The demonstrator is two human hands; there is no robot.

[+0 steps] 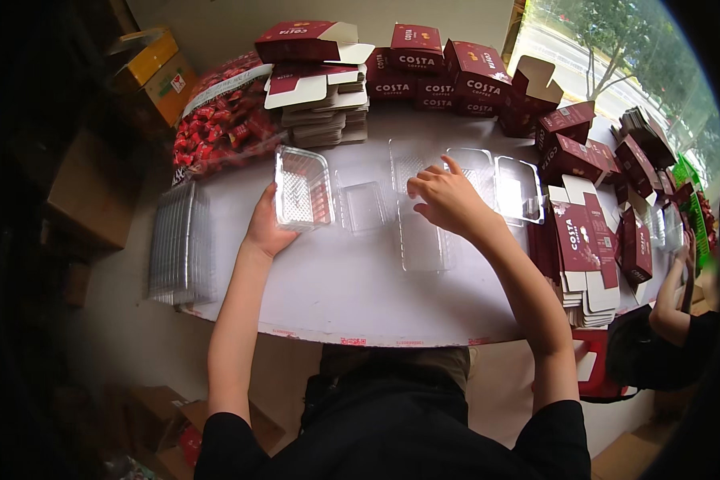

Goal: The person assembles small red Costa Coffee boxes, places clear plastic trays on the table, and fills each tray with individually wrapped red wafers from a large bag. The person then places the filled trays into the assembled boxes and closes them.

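Here, at a white table, a person's left hand grips the near edge of a clear plastic clamshell tray, fingers closed on it and the tray tipped up off the tabletop. The right hand rests with spread fingers on another clear tray lying flat near the table's middle; whether it grips that tray cannot be told. Between the two hands sits a smaller open clear tray, and further clear trays lie toward the table's far right. A stack of clear trays stands at the table's left edge, beside a bag of red-wrapped sweets at the far left corner. Dark red cartons line the table's far side, with flat unfolded cartons piled next to them and more flat cartons at the right edge. Another person's arm shows beyond the table's right edge.
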